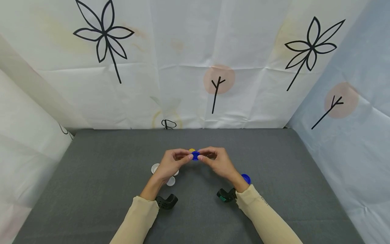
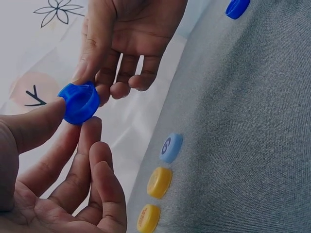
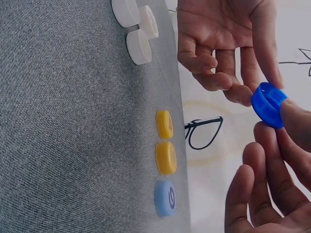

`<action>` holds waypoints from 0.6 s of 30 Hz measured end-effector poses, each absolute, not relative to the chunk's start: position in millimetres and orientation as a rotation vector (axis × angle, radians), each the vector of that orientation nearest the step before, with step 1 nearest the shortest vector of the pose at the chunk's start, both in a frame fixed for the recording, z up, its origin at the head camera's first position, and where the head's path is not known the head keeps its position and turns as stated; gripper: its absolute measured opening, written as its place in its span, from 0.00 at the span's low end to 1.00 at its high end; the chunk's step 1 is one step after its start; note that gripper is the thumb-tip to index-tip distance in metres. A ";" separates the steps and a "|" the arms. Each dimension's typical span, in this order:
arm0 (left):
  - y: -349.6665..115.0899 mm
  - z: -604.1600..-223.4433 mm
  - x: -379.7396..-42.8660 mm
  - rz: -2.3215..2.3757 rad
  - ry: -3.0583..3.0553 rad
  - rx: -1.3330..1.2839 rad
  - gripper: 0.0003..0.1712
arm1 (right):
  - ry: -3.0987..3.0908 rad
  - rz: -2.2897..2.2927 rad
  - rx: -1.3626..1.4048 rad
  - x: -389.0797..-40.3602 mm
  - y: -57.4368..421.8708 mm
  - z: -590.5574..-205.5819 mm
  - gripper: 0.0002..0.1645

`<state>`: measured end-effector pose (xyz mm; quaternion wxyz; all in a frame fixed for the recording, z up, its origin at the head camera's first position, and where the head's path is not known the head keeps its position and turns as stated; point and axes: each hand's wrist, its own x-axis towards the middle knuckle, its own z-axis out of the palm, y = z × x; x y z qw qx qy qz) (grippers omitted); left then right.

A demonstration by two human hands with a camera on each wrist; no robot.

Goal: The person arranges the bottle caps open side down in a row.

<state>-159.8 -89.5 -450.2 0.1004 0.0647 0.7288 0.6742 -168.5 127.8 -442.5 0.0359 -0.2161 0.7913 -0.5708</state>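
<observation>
A dark blue bottle cap (image 1: pixel 195 155) is raised above the table between both hands, its hollow side visible in the left wrist view. My left hand (image 1: pixel 172 164) pinches it from one side between thumb and fingertips. From the opposite side, my right hand (image 1: pixel 220 163) pinches the same cap with thumb and index finger. The other fingers of the right hand hang loosely curled. Beyond the hands, two yellow caps (image 3: pixel 165 158) and a light blue cap (image 3: pixel 165 198) stand in a row on the table.
Three white caps (image 3: pixel 139 47) lie close together on the grey table (image 1: pixel 195 217), partly behind the left forearm in the head view. Another dark blue cap (image 1: pixel 245 178) lies beside the right wrist. White printed cloth (image 1: pixel 182 95) walls the table's back and sides.
</observation>
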 end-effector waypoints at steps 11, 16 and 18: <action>-86.3 -447.8 -161.8 1.996 2.041 0.126 0.18 | 2.463 -1.842 -0.807 -170.5 124.5 -445.1 0.10; -86.5 -444.9 -162.7 1.995 2.017 0.131 0.17 | 2.449 -1.872 -0.833 -170.4 126.1 -445.5 0.11; -86.2 -443.4 -163.1 2.002 2.008 0.116 0.17 | 2.442 -1.875 -0.832 -170.3 126.7 -445.2 0.11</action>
